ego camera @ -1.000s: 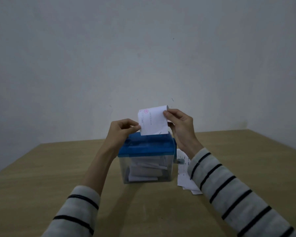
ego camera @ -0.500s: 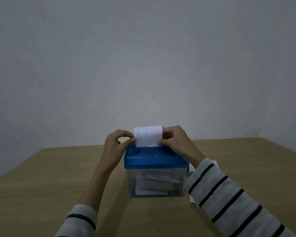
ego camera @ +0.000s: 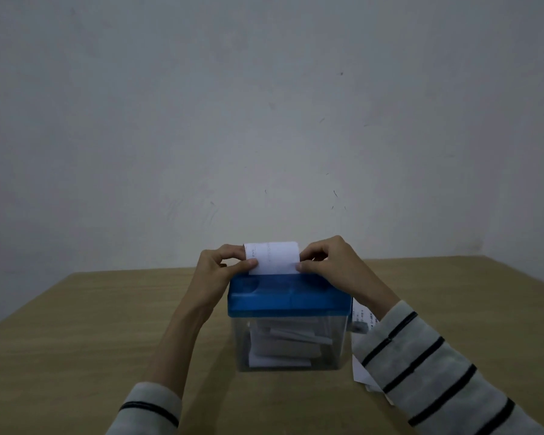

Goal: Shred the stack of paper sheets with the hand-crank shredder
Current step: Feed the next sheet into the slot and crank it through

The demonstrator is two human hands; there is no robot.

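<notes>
Both hands, left and right, pinch the sheet's side edges, holding it upright in the slot atop the shredder, stack beside the right forearm.

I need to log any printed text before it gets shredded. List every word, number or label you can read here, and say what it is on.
No text can be read.
Sheet held in the shredder slot by the left hand and right hand: faint print lines, too small and blurred.
Papers on the table behind the right sleeve: dark marks, unreadable.
Shredder lid and bin: no label visible.
</notes>
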